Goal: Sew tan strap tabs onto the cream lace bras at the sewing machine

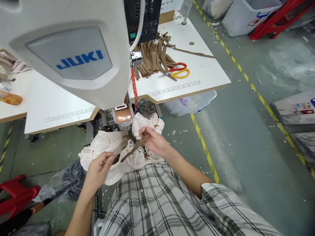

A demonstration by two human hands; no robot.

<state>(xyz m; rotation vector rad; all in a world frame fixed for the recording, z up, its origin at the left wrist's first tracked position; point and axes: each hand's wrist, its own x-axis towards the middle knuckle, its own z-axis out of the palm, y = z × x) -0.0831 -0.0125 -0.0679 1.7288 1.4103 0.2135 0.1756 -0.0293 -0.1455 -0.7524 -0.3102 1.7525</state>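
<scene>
A cream lace garment point(108, 144) lies bunched in my lap, just below the sewing machine's needle area point(122, 114). My left hand point(99, 168) pinches the near end of a thin brown strap point(134, 149). My right hand point(154, 141) pinches the strap's far end, holding it taut over the lace. Both hands sit close together, above my plaid shirt point(152, 200).
A white JUKI sewing machine head point(73, 55) fills the upper left. A pile of brown straps point(154, 55) and red-and-yellow scissors point(177, 70) lie on the white table point(206, 75). Plastic bins point(246, 16) stand on the floor beyond a yellow line. A red stool point(17, 193) is at lower left.
</scene>
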